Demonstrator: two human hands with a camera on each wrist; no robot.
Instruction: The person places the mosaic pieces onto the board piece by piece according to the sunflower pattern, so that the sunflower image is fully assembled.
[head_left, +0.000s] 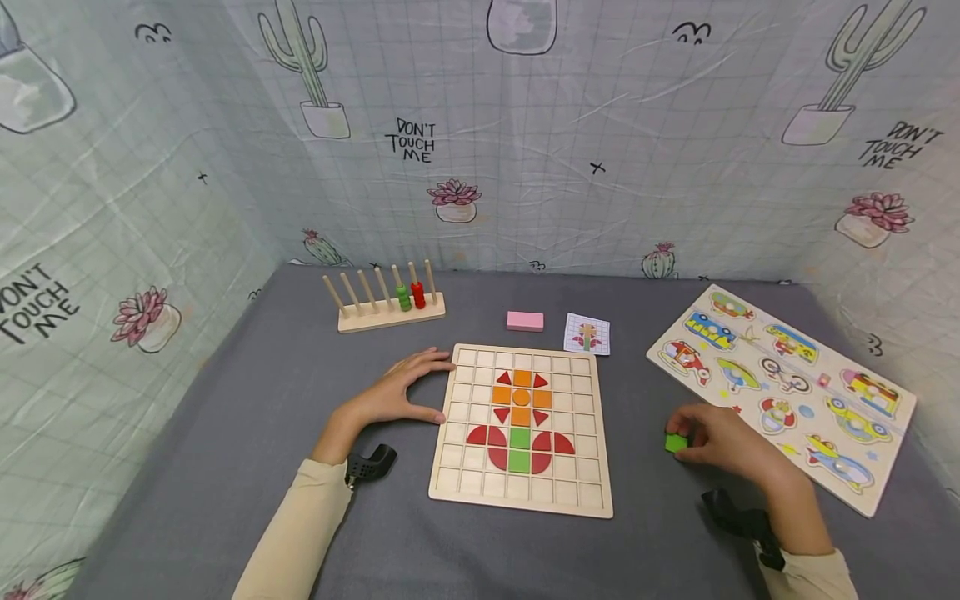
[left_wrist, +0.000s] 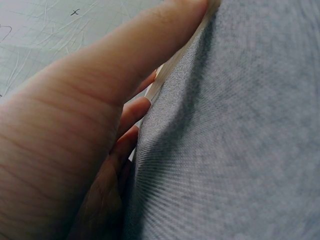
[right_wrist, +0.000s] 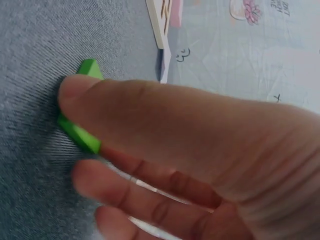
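Observation:
My left hand [head_left: 393,393] rests at the left edge of a wooden grid board [head_left: 466,483], its thumb and fingers spread along that side. In the left wrist view the thumb [left_wrist: 165,25] meets the board's pale edge. On the board lie orange pieces [head_left: 522,378], red triangles and quarter rounds [head_left: 477,434], and green squares [head_left: 519,461] in a flower-like pattern. To the right of the board, my right hand [head_left: 723,437] pinches a green tile [head_left: 677,443] just at the grey cloth. The thumb covers the middle of this tile [right_wrist: 91,68] in the right wrist view.
A small pattern card [head_left: 587,334] and a pink block [head_left: 525,321] lie behind the board. A peg stand [head_left: 392,314] with green and red beads stands at back left. A vehicle puzzle board [head_left: 806,417] lies right. Printed cloth [head_left: 525,225] hangs behind.

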